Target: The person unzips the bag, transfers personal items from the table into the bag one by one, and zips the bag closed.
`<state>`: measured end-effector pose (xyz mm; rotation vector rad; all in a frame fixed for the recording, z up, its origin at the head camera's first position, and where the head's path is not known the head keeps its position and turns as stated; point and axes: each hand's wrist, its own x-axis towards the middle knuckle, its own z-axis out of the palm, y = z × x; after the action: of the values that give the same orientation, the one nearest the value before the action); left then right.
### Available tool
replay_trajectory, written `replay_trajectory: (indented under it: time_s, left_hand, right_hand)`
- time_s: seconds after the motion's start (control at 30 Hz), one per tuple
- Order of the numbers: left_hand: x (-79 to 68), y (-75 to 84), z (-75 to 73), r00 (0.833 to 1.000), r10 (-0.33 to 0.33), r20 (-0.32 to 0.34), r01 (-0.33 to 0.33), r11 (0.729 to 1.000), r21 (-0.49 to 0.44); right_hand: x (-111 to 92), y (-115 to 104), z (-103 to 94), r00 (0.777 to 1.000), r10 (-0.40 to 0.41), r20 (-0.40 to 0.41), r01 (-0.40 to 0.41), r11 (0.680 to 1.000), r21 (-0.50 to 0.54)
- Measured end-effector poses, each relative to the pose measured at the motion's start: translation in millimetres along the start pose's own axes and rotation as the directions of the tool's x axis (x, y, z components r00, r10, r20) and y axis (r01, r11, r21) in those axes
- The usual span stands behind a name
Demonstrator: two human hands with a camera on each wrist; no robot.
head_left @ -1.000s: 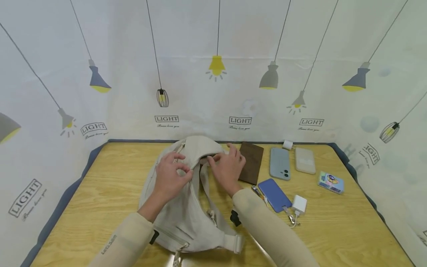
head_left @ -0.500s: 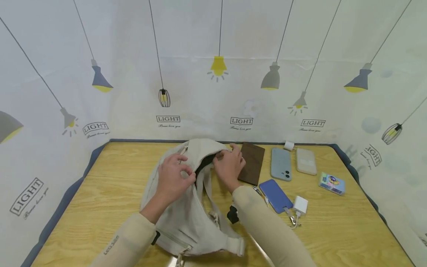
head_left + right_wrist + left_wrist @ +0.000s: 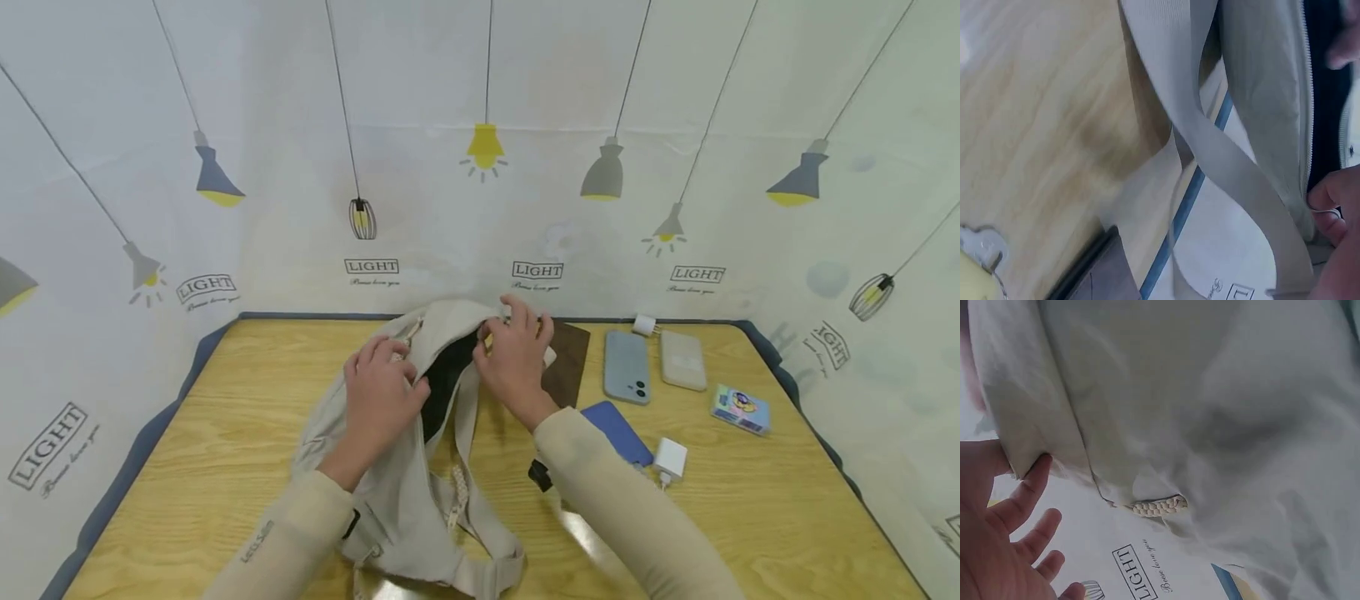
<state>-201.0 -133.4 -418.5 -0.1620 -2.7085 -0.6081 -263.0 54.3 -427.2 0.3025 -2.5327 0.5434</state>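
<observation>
A light beige cloth bag (image 3: 393, 508) lies on the wooden table, its zipped mouth gaping to show a dark lining (image 3: 444, 387). My left hand (image 3: 382, 392) pinches the left edge of that mouth between thumb and index finger; the left wrist view shows the fabric edge caught there, the other fingers spread. At the mouth's far end, my right hand (image 3: 517, 354) pinches the bag by the zipper (image 3: 1309, 125), a small loop showing at its fingertips in the right wrist view. A braided zipper pull (image 3: 1160, 506) hangs from the bag's outer side. The bag's contents are not visible.
Right of the bag lie a dark brown booklet-like item (image 3: 572, 367), a phone (image 3: 627, 367), a pale power bank (image 3: 683, 360), a white plug (image 3: 644, 325), a colourful small box (image 3: 741, 408), a blue card holder (image 3: 617, 429) and a white adapter (image 3: 670, 458). A patterned curtain stands behind.
The bag's mouth has gone from nearly closed to gaping wide, baring the dark lining. Its lower body has shifted slightly left, and both hands remain at the mouth.
</observation>
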Motion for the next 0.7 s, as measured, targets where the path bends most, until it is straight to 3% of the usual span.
replay_trajectory:
  time_s: [0.17,0.33,0.43,0.53,0.7]
  left_hand:
    - [12.8,6.0,-17.3,0.995,-0.056,-0.079,0.045,0.989,-0.140]
    - [20.3,13.5,-26.1,0.988,-0.134,-0.080,0.120,0.980,-0.161]
    - [21.8,16.3,-27.6,0.983,-0.172,-0.070,0.158,0.974,-0.163]
    - [22.5,17.2,-25.6,0.977,-0.201,-0.065,0.188,0.968,-0.167]
    - [22.5,17.8,-20.7,0.969,-0.242,-0.055,0.228,0.954,-0.193]
  right_hand:
    - [0.5,2.9,-2.6,0.998,0.019,0.054,-0.016,0.999,-0.050]
    - [-12.0,-4.7,-3.6,0.983,0.087,0.161,-0.085,0.996,-0.019]
    - [-19.0,-15.1,-2.9,0.961,0.141,0.239,-0.143,0.990,-0.007]
    - [-23.8,-25.5,0.4,0.923,0.185,0.336,-0.179,0.983,-0.051]
    - [-31.6,-39.1,7.9,0.827,0.238,0.510,-0.188,0.971,-0.148]
